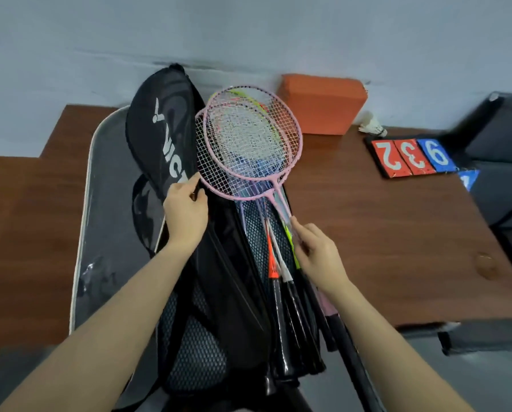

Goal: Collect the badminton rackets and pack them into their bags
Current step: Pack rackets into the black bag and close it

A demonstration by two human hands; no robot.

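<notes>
A black racket bag (228, 292) lies open on the brown table, its lid flap (162, 123) with white lettering folded back to the left. Several rackets are stacked in it: two pink-framed rackets (295, 150) on top, with yellow-green, orange and white shafts (274, 263) beneath and black grips toward me. My left hand (186, 209) pinches the flap's edge beside the pink frames. My right hand (317, 254) holds the racket shafts just below the heads. A grey bag (106, 221) with a pale rim lies under the black one.
An orange block (323, 104) stands against the wall behind the rackets. A shuttlecock (372, 124) and a flip scoreboard (412, 157) with red and blue number cards lie at the right. A dark chair or case (504, 138) sits past the table's right edge.
</notes>
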